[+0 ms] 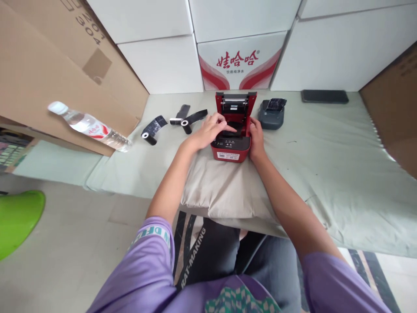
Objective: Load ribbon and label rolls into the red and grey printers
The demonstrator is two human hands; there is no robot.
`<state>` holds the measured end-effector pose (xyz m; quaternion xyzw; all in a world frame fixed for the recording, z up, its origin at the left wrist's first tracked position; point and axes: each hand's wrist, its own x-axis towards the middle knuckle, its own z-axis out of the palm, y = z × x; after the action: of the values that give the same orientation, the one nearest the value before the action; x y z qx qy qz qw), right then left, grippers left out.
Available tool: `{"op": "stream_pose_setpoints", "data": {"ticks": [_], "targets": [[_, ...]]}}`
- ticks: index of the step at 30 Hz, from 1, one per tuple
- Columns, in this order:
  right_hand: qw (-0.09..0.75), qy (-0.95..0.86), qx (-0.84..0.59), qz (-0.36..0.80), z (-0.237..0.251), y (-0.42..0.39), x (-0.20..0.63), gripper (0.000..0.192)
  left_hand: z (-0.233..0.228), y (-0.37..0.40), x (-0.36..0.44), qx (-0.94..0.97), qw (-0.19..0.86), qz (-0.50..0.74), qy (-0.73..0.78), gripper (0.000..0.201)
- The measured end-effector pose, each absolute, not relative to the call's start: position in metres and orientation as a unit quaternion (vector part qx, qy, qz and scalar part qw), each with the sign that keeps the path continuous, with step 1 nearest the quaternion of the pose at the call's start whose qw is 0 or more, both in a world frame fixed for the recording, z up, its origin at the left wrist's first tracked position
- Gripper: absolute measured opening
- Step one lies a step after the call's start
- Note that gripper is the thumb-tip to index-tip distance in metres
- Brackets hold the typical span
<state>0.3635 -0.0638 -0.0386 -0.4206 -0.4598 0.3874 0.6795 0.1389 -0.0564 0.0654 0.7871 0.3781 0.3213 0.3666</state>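
The small red plastic label printer (232,141), its hinged lid raised, sits on a folded beige cloth pad (224,187) directly ahead; it is steadied by the right hand (256,140), pressed flat against its right side wall, while the left hand (210,129) lies spread over the open paper bay, fingers (227,127) loosely extended, nothing seen pinched. The body is best kept braced from the right side so that pressure into the bay is met squarely and sliding on the soft pad is avoided. Three black paper rolls (182,119), partly unwound, lie left of the left hand, a grey printer (271,115) just beyond the right.
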Motion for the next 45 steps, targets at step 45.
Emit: {"op": "stream_pose_setpoints", "data": {"ticks": [45], "targets": [[0.671,-0.478,-0.431,0.368,-0.032,-0.066,0.363,0.070,0.097,-0.014,0.187,0.895,0.213,0.077,0.384,0.033]]}}
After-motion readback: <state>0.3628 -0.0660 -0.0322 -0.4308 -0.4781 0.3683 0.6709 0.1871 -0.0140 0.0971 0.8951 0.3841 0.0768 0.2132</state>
